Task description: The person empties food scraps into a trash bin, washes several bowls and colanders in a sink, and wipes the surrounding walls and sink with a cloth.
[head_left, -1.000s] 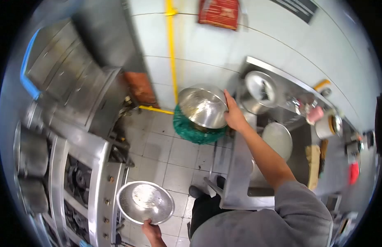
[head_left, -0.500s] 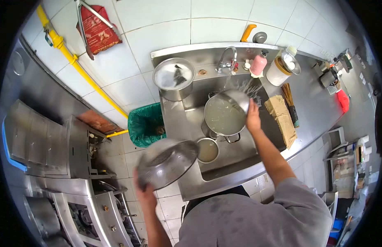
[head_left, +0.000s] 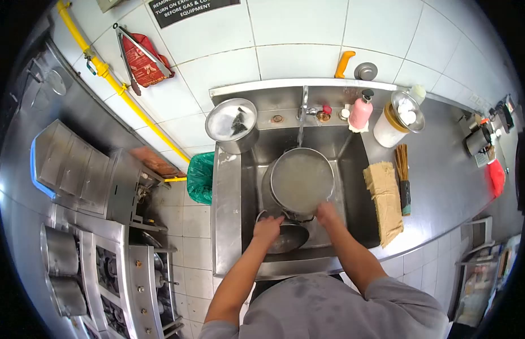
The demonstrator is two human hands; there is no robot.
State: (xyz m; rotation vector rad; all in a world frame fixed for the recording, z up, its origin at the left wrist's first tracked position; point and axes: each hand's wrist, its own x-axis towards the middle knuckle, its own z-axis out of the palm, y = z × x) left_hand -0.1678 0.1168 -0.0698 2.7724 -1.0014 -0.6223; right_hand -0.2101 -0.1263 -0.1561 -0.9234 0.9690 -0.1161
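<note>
A large steel pot [head_left: 302, 179] of cloudy water stands in the sink [head_left: 353, 175]. My right hand [head_left: 328, 214] is closed at its near rim, beside the lower handle. My left hand [head_left: 268, 228] curls over the left edge of a metal bowl [head_left: 290, 239] low in the sink, its fingertips near the same handle. Part of a smaller container's rim shows behind that hand. From the tap [head_left: 303, 107], water runs down towards the far side of the large pot.
On the left ledge sits a pot [head_left: 231, 144] with white foam and something dark. Along the right counter are a pink pump bottle [head_left: 361, 113], a white tub [head_left: 388, 133], folded brown cardboard [head_left: 385, 206] and a bristle brush [head_left: 403, 175]. A green-lined bin [head_left: 200, 183] stands left; further left is the stove [head_left: 107, 271].
The tilted bowl is gone from over the pot, and the raised metal bowl is gone from the left. Both hands have come down together at the pot's near side.
</note>
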